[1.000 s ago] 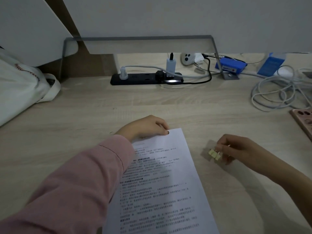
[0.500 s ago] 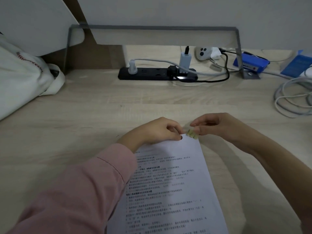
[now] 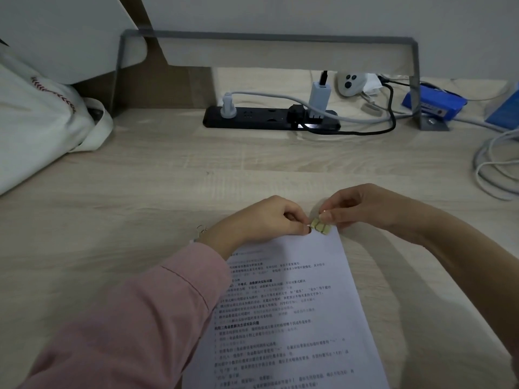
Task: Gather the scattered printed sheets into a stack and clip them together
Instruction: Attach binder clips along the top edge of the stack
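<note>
One power strip on the surface; before it, one stack of printed sheets, one binder clip, two hands; left of it, one tote bag; right, one blue box.

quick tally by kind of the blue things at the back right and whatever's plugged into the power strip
Blue flat box under the stand leg: 1
Blue item cut off at the right edge: 1
Plugs and adapters in the black power strip: 3 (grey plug, black plug, white adapter)
Total: 5

desk: matt pale woodgrain | sheets: smooth white paper | bag: white cloth | sleeve: pink cloth
</note>
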`<act>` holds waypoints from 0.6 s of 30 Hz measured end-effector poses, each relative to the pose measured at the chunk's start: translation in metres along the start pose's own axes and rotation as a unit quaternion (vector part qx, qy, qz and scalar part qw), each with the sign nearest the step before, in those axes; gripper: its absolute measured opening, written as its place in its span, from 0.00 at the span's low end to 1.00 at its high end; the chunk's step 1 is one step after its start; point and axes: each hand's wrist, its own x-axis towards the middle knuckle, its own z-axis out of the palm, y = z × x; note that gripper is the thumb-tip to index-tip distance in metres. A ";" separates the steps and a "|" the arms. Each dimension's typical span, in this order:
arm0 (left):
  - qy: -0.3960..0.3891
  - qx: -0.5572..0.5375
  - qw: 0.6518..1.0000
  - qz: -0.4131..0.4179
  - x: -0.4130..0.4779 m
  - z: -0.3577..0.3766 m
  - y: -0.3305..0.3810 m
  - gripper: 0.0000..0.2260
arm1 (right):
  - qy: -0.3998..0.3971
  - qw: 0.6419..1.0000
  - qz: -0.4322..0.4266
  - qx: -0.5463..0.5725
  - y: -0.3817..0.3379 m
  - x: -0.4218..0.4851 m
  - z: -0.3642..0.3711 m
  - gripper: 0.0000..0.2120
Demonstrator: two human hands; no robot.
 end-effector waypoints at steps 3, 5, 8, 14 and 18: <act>-0.002 -0.001 1.000 0.002 -0.002 -0.001 0.001 0.05 | 0.009 1.000 -0.021 -0.019 -0.002 0.001 0.000 0.05; -0.004 -0.005 1.000 0.002 -0.003 -0.002 0.002 0.06 | -0.002 0.999 -0.025 -0.034 -0.004 0.003 0.000 0.04; -0.012 -0.020 1.000 0.006 -0.004 -0.002 0.003 0.06 | -0.033 0.998 -0.023 -0.040 -0.006 0.005 0.000 0.05; -0.019 -0.036 0.999 0.022 -0.006 -0.002 0.003 0.03 | -0.062 0.998 -0.005 -0.029 -0.005 0.007 0.003 0.12; -0.021 -0.033 0.999 0.030 -0.006 -0.001 0.002 0.03 | -0.075 0.997 0.001 -0.029 -0.004 0.007 0.003 0.17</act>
